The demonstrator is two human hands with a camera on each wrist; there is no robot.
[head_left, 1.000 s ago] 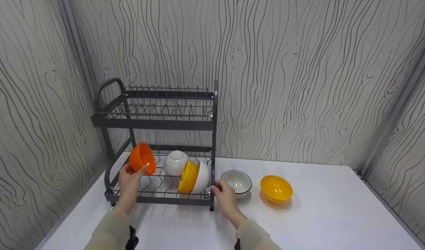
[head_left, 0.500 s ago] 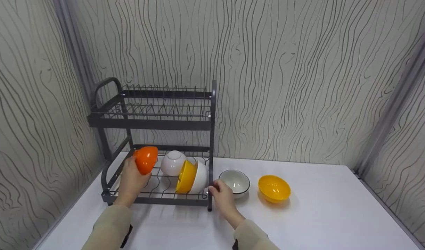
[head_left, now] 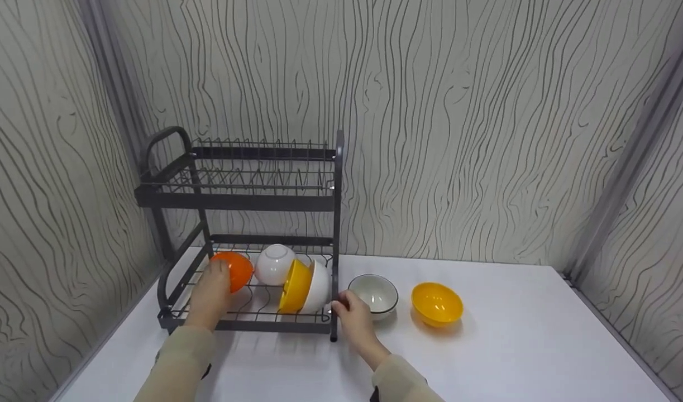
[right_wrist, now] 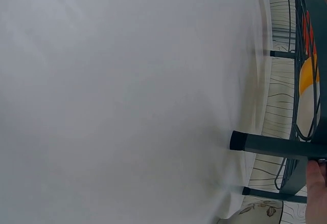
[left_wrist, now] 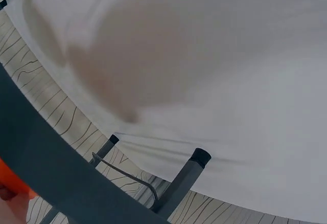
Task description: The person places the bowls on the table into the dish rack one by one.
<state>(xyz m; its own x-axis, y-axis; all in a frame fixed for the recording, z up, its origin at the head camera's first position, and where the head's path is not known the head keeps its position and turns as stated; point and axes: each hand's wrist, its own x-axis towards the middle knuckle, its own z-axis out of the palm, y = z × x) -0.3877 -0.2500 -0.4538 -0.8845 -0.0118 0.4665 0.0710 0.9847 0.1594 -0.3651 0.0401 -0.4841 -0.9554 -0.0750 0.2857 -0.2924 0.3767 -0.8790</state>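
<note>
My left hand grips an orange bowl low over the left part of the dish rack's lower tier, the bowl's rounded outside facing up and right. Part of the bowl is hidden behind the hand; the left wrist view catches just a bit of the orange bowl and fingers at the edge. With thumb and fingers, my right hand holds the front right post of the dark grey two-tier dish rack. Right of the orange bowl sits an upturned white bowl. In front of that, a yellow bowl and a white bowl lean on their sides together.
On the white table, right of the rack, a pale bowl with a dark rim stands upright, close behind my right hand. Farther right is another upright yellow bowl. The rack's upper tier has wire plate slots. Patterned walls enclose the back and sides.
My left hand has turned the orange bowl from its opening showing to its outside up, and lowered it toward the lower tier. The right hand stays at the post. The view has shifted slightly.
</note>
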